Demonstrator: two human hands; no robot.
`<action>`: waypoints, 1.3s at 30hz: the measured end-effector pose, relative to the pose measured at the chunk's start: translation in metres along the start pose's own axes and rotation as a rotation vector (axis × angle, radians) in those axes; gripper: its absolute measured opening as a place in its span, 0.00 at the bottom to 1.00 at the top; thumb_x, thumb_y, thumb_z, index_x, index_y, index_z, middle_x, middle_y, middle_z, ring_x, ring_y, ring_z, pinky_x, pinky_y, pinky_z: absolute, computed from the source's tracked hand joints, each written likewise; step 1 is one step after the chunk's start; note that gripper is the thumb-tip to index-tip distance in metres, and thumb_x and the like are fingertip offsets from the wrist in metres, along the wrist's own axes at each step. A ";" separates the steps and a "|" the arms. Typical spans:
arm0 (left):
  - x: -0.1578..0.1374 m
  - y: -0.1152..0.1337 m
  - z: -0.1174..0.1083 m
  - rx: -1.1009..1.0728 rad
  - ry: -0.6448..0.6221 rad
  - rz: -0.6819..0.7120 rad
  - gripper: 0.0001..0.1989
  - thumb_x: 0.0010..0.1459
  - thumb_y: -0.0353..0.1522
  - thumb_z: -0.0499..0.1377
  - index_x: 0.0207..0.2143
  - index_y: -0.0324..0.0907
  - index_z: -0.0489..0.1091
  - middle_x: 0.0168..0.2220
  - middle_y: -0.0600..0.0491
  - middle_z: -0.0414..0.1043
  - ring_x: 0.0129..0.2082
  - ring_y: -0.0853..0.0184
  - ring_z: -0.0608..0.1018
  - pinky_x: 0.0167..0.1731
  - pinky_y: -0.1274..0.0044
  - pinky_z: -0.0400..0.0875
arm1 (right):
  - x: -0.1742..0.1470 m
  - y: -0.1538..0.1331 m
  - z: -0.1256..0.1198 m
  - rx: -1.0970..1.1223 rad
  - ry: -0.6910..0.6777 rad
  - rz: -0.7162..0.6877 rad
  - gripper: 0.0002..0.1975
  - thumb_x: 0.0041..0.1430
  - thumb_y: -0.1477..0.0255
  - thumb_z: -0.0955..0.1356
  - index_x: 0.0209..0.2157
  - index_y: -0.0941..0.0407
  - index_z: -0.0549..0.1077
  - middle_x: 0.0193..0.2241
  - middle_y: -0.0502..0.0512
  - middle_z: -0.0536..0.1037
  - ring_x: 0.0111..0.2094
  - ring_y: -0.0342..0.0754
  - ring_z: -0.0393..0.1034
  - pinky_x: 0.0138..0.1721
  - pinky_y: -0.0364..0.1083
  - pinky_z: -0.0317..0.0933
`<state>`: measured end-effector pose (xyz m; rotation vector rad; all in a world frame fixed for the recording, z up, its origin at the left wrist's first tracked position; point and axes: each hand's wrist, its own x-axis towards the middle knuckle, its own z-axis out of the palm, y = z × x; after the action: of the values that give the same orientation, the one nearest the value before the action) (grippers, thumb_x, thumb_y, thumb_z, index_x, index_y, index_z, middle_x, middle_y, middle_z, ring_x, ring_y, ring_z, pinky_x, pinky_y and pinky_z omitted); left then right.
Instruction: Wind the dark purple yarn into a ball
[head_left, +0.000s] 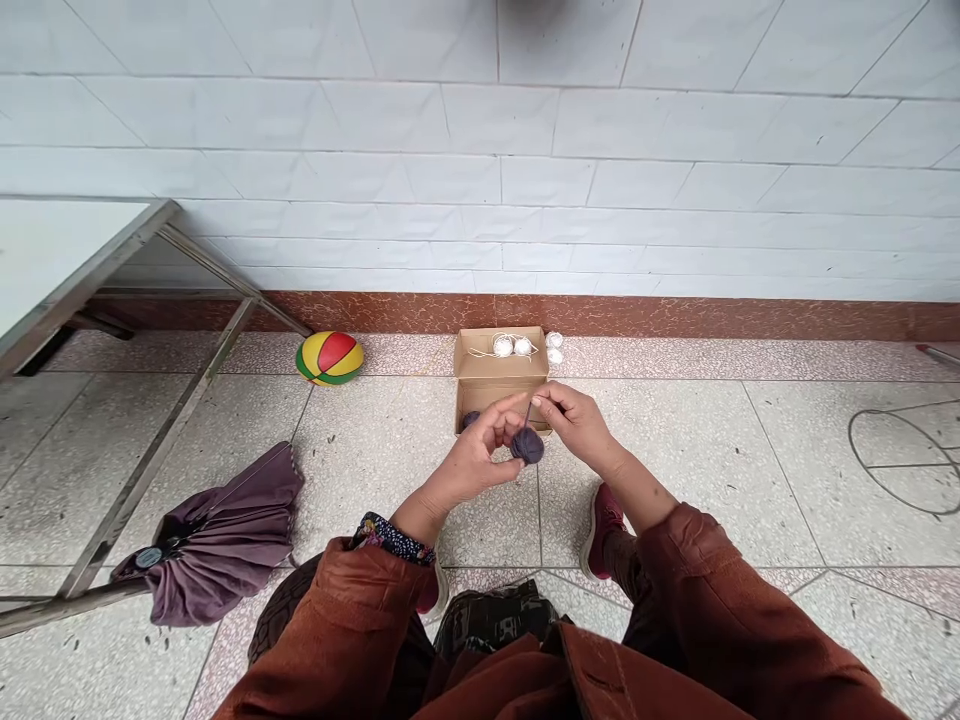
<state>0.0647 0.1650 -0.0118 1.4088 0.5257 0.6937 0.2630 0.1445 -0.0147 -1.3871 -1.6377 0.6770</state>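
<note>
My left hand (480,450) holds a small dark purple ball of yarn (529,446) between its thumb and fingers. Just to the right, my right hand (574,420) is closed in a pinch on the yarn's strand (528,412), which runs taut up from the ball. Beyond both hands an open cardboard box (500,392) stands on the floor, its near part partly hidden by them. Another dark ball of yarn (470,419) lies in the box's near left corner. White yarn balls (503,346) with a loose strand rest on the far part of the box.
More white balls (554,340) sit right of the box by the wall. A coloured ball (329,358) lies to the left, near a metal-framed table (120,270). A folded purple umbrella (232,540) is on the floor at left; a wire ring (904,462) is at far right.
</note>
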 end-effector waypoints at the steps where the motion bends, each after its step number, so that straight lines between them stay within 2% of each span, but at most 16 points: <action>1: 0.000 0.000 -0.002 -0.063 0.040 -0.016 0.39 0.49 0.23 0.64 0.62 0.51 0.61 0.42 0.53 0.72 0.41 0.67 0.74 0.44 0.74 0.66 | -0.001 0.003 0.002 -0.036 -0.019 0.023 0.10 0.68 0.69 0.63 0.33 0.55 0.72 0.28 0.50 0.74 0.30 0.45 0.68 0.34 0.43 0.60; 5: 0.001 -0.002 -0.011 -0.308 0.217 -0.080 0.24 0.48 0.27 0.68 0.50 0.44 0.74 0.40 0.52 0.74 0.40 0.68 0.73 0.43 0.76 0.65 | -0.006 0.007 0.011 -0.138 -0.174 0.049 0.09 0.68 0.72 0.62 0.34 0.54 0.71 0.29 0.49 0.75 0.31 0.45 0.70 0.35 0.43 0.59; 10: 0.002 -0.001 -0.019 -0.582 0.398 -0.084 0.22 0.46 0.29 0.69 0.46 0.42 0.76 0.39 0.52 0.74 0.38 0.69 0.73 0.40 0.76 0.66 | -0.012 0.005 0.022 -0.229 -0.306 -0.034 0.10 0.70 0.70 0.62 0.34 0.54 0.71 0.30 0.50 0.75 0.32 0.45 0.70 0.34 0.42 0.60; 13: 0.004 -0.002 -0.024 -0.597 0.523 -0.102 0.18 0.46 0.29 0.68 0.43 0.43 0.76 0.42 0.52 0.74 0.38 0.69 0.73 0.38 0.77 0.66 | -0.016 -0.001 0.025 -0.260 -0.363 -0.173 0.11 0.71 0.69 0.61 0.38 0.54 0.72 0.32 0.52 0.77 0.33 0.46 0.72 0.35 0.42 0.62; 16: 0.006 -0.008 -0.026 -0.429 0.583 -0.158 0.18 0.45 0.28 0.69 0.42 0.42 0.75 0.41 0.53 0.74 0.38 0.69 0.74 0.39 0.77 0.66 | -0.017 -0.012 0.021 -0.202 -0.398 -0.286 0.11 0.72 0.67 0.61 0.40 0.54 0.73 0.34 0.53 0.78 0.34 0.46 0.73 0.36 0.43 0.63; 19: 0.006 -0.015 -0.023 -0.161 0.529 -0.221 0.22 0.43 0.28 0.69 0.44 0.41 0.74 0.36 0.54 0.74 0.35 0.70 0.73 0.38 0.76 0.65 | -0.012 -0.022 0.014 -0.078 -0.329 -0.291 0.12 0.72 0.66 0.61 0.39 0.54 0.74 0.33 0.53 0.78 0.35 0.46 0.73 0.37 0.43 0.65; 22: 0.004 -0.014 -0.015 -0.009 0.367 -0.224 0.31 0.41 0.27 0.70 0.51 0.43 0.70 0.39 0.53 0.74 0.35 0.68 0.74 0.37 0.76 0.65 | -0.006 -0.020 0.007 -0.012 -0.176 -0.227 0.11 0.71 0.67 0.62 0.37 0.54 0.74 0.32 0.52 0.77 0.34 0.46 0.72 0.38 0.44 0.65; 24: 0.002 -0.009 -0.010 -0.036 0.215 -0.204 0.38 0.42 0.26 0.70 0.57 0.47 0.66 0.42 0.52 0.74 0.39 0.67 0.75 0.38 0.75 0.66 | -0.004 -0.013 0.005 -0.024 -0.087 -0.170 0.10 0.70 0.68 0.63 0.35 0.54 0.73 0.31 0.52 0.77 0.34 0.46 0.71 0.38 0.44 0.64; 26: 0.001 -0.005 -0.007 -0.152 0.069 -0.185 0.41 0.44 0.26 0.69 0.61 0.50 0.63 0.44 0.52 0.74 0.41 0.66 0.75 0.39 0.75 0.67 | -0.003 -0.004 0.006 -0.058 -0.058 -0.100 0.10 0.69 0.69 0.63 0.33 0.54 0.73 0.30 0.51 0.76 0.33 0.46 0.71 0.37 0.44 0.63; 29: 0.001 -0.002 -0.007 -0.329 0.008 -0.151 0.33 0.47 0.28 0.68 0.57 0.48 0.68 0.43 0.51 0.74 0.43 0.65 0.76 0.41 0.74 0.67 | -0.005 0.005 0.011 -0.109 -0.124 -0.010 0.09 0.68 0.72 0.64 0.32 0.55 0.71 0.29 0.51 0.76 0.32 0.46 0.70 0.35 0.43 0.61; 32: 0.004 -0.004 -0.010 -0.436 0.132 -0.150 0.22 0.48 0.29 0.69 0.48 0.43 0.75 0.41 0.50 0.75 0.42 0.65 0.76 0.41 0.74 0.68 | -0.008 0.008 0.016 -0.198 -0.224 0.052 0.07 0.69 0.73 0.63 0.36 0.55 0.71 0.31 0.52 0.77 0.33 0.47 0.71 0.34 0.44 0.61; 34: 0.006 -0.006 -0.014 -0.482 0.271 -0.169 0.21 0.47 0.29 0.69 0.45 0.42 0.75 0.41 0.50 0.75 0.40 0.66 0.76 0.40 0.75 0.69 | -0.011 0.008 0.019 -0.273 -0.273 0.059 0.07 0.70 0.72 0.62 0.38 0.55 0.71 0.33 0.54 0.77 0.33 0.49 0.72 0.34 0.45 0.61; 37: 0.009 -0.010 -0.019 -0.450 0.477 -0.200 0.20 0.44 0.29 0.70 0.43 0.41 0.74 0.42 0.51 0.75 0.39 0.68 0.76 0.40 0.75 0.69 | -0.015 0.003 0.021 -0.291 -0.347 -0.047 0.08 0.70 0.70 0.62 0.39 0.55 0.72 0.34 0.55 0.77 0.34 0.49 0.72 0.35 0.45 0.62; 39: 0.009 -0.013 -0.021 -0.327 0.549 -0.226 0.21 0.44 0.29 0.70 0.42 0.41 0.73 0.39 0.52 0.76 0.37 0.68 0.75 0.39 0.75 0.68 | -0.017 -0.003 0.019 -0.225 -0.398 -0.151 0.09 0.71 0.69 0.62 0.39 0.55 0.72 0.34 0.54 0.77 0.35 0.48 0.73 0.37 0.45 0.63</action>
<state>0.0578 0.1859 -0.0259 0.8291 0.9379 0.9375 0.2447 0.1302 -0.0259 -1.3238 -2.1662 0.7303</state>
